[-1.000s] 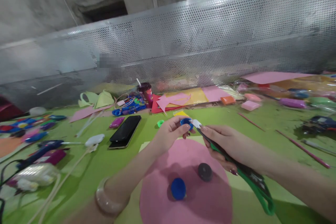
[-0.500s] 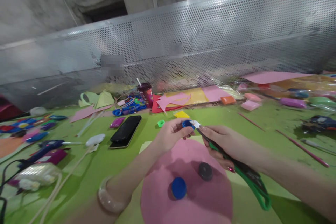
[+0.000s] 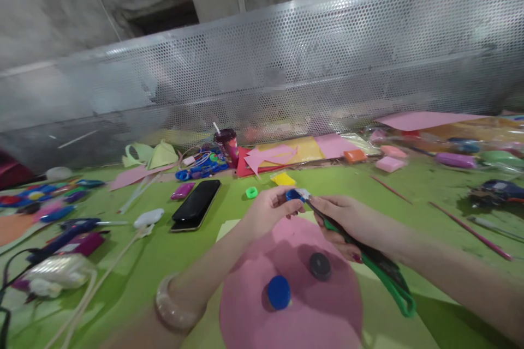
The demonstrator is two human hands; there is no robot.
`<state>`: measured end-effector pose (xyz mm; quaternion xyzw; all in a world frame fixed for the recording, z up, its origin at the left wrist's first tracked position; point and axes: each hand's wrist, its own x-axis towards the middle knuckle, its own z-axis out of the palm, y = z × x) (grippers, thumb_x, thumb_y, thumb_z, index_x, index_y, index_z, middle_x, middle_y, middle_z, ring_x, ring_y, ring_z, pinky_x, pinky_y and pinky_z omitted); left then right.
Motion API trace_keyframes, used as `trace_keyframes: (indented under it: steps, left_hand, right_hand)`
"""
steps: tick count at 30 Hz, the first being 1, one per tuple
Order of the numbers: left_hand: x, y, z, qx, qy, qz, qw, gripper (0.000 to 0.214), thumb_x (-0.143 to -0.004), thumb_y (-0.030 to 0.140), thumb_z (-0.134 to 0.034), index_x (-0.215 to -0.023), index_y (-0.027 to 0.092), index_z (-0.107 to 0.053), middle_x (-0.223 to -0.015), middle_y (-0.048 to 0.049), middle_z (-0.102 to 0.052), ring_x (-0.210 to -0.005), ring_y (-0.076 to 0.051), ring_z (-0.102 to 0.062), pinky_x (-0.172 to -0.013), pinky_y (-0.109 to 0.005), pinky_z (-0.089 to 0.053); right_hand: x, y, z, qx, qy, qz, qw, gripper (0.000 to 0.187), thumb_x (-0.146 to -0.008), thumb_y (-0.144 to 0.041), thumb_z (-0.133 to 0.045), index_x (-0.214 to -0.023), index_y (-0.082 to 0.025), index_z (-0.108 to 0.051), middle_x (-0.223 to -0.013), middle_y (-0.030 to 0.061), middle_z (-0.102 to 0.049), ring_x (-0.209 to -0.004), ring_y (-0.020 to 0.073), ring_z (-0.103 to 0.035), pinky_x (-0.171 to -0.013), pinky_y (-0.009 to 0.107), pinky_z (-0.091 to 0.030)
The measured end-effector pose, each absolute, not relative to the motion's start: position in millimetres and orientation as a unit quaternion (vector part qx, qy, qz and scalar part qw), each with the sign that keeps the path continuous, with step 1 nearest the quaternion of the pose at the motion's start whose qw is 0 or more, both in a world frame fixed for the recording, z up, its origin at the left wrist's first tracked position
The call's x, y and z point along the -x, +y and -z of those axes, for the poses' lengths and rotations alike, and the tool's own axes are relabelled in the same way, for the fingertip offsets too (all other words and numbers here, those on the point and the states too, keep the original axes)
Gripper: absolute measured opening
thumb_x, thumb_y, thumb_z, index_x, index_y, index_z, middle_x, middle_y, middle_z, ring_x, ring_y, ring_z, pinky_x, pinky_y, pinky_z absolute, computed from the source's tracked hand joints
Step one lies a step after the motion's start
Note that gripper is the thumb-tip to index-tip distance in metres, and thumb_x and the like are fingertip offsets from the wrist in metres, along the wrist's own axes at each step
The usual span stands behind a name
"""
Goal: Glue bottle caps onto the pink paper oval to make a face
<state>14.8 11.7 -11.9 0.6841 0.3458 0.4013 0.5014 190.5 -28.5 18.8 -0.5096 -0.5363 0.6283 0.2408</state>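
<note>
My left hand (image 3: 272,208) pinches a small blue bottle cap (image 3: 293,194) above the far edge of a pink paper circle (image 3: 254,305). My right hand (image 3: 347,221) is wrapped around a hand cutter with black and green handles (image 3: 391,281). Its short metal jaws meet the cap's rim; whether they bite into it I cannot tell. On the pink circle lie a blue cap (image 3: 279,292) and a dark grey cap (image 3: 320,266). Pale yellow paper (image 3: 380,305) lies under the circle.
Left of my hands are a black phone (image 3: 197,204), a purple packet (image 3: 182,191) and a glue gun (image 3: 67,234) with cords. A green ring (image 3: 251,192) and yellow packet (image 3: 283,178) lie beyond. Farther back stands a cup with straw (image 3: 227,147) before a perforated metal panel (image 3: 262,71).
The cutter's handle end has shifted slightly up and left, and the right fingers have moved a little with it. The left hand and the caps on the circle stay almost the same.
</note>
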Motion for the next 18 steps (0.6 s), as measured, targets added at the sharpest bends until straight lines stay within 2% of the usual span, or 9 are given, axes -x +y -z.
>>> trace_keyframes:
  steps: [18]
  left_hand:
    - [-15.3,12.7,15.3,-0.69,0.349,-0.387,0.502,0.027,-0.074,0.037,-0.066,-0.089,0.014,-0.063,-0.075,-0.004,-0.064,-0.069,-0.015,-0.057,-0.062,-0.027,-0.043]
  right_hand:
    - [-190.9,-27.2,-14.4,0.497,-0.551,-0.623,0.247,0.037,-0.093,-0.05,-0.034,-0.071,-0.021,-0.038,-0.039,-0.0105,-0.033,-0.027,0.0042,-0.031,-0.029,0.015,-0.029]
